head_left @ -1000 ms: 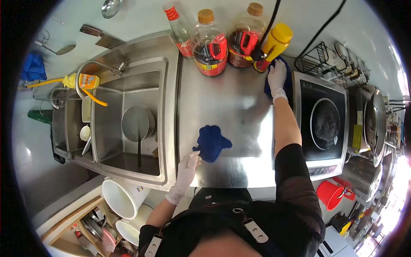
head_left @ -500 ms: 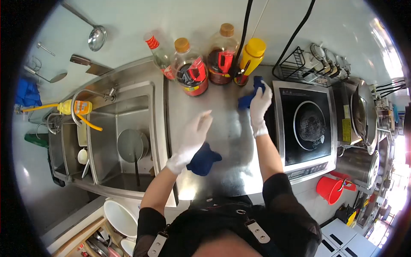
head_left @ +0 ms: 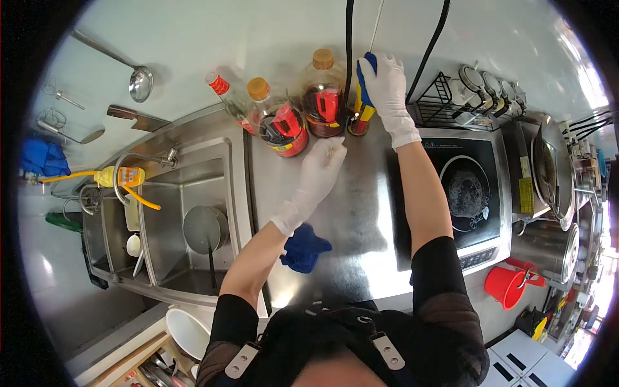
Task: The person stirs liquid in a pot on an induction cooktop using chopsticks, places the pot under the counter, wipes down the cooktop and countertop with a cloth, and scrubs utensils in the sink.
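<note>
My right hand (head_left: 389,87), in a white glove, is closed on a blue cloth (head_left: 367,74). It presses the cloth against the top of the yellow-capped bottle (head_left: 365,116) by the wall; the cap itself is covered. In a matching glove, my left hand (head_left: 322,166) hovers over the steel counter (head_left: 348,226) just in front of the bottles. Its fingers are curled together and nothing shows in them. Below the left wrist, a second blue cloth (head_left: 306,248) lies crumpled on the counter.
Two large dark-sauce bottles (head_left: 278,126) (head_left: 322,97) and a red-capped glass bottle (head_left: 229,97) line the wall. To the left is a sink (head_left: 187,274) with a pot (head_left: 205,229). An induction cooker (head_left: 464,193) and a wire rack (head_left: 438,103) stand right. Black cables (head_left: 431,45) hang down.
My right hand has moved up with its cloth from the counter to the yellow-capped bottle. My left hand has shifted up and right, its fingers curling in. The loose cloth stays on the counter.
</note>
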